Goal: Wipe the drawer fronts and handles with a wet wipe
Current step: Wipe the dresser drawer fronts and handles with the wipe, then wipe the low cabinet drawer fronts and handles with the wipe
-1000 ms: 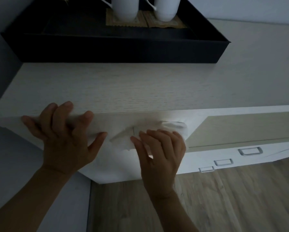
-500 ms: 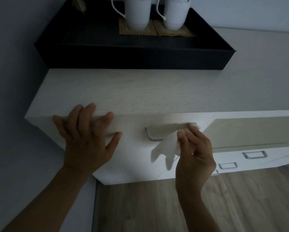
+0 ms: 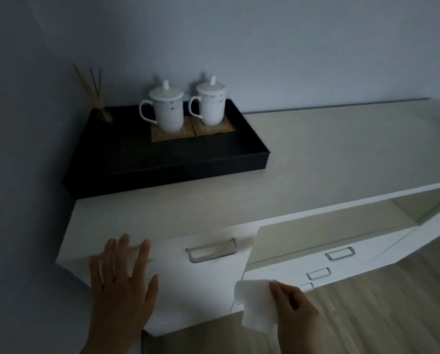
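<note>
The left hand (image 3: 121, 284) lies flat, fingers spread wide, on the white drawer front (image 3: 193, 284) at the near left. The right hand (image 3: 295, 312) pinches the crumpled white wet wipe (image 3: 255, 305) by that front's lower right edge, clear of its grey metal loop handle (image 3: 211, 250). This looks like a pause between strokes. Next, the wipe likely has to meet the small-handled white drawers (image 3: 340, 253) to the right.

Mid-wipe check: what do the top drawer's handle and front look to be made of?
Drawer handle: seemingly brushed metal, grey with a dull sheen along its bar. Drawer front: smooth matt white, likely laminate or painted board; the dim light leaves that open.
</note>
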`<state>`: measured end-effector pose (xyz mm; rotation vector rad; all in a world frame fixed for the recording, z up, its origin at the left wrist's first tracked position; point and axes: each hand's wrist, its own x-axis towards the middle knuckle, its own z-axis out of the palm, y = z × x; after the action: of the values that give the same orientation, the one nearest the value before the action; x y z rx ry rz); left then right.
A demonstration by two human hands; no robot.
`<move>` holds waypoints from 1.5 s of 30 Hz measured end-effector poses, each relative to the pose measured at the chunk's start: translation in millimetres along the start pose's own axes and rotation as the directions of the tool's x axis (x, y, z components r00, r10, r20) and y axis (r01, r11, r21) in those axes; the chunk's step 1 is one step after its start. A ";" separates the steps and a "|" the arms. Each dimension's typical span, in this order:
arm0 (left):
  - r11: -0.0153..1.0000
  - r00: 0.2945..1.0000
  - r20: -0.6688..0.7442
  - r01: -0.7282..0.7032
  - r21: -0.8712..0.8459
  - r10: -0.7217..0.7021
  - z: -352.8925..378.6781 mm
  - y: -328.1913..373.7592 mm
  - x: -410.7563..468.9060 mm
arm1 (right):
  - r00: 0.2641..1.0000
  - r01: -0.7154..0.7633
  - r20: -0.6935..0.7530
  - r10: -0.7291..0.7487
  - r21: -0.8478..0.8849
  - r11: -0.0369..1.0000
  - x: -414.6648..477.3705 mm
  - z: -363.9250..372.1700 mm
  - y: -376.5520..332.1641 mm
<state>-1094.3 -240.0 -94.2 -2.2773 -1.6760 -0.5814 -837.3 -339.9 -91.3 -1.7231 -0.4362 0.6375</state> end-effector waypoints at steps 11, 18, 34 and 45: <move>0.993 0.953 0.287 -0.081 -0.081 0.101 -115.0 213.1 109.1 | 0.972 0.132 -0.194 -0.134 -0.023 0.991 58.4 -226.2 -101.2; 0.825 0.784 0.276 -0.480 -0.299 0.556 -200.0 486.1 117.8 | 0.848 0.233 -0.478 -0.229 -0.051 0.971 77.7 -447.1 -164.1; 0.064 0.026 0.079 -0.846 -0.529 0.997 -272.4 1075.5 -44.8 | 0.316 0.081 -0.935 -0.162 -0.143 0.986 78.7 -935.2 -125.2; -0.401 -0.451 -0.016 -0.776 -0.486 0.892 -383.0 1475.5 -233.4 | -0.155 -0.082 -0.979 -0.129 -0.118 0.990 67.0 -1250.9 -97.7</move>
<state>186.7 -1052.0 184.8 -2.9225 1.1176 0.2785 -0.5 -1232.5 194.5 -1.7670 0.7143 -0.9994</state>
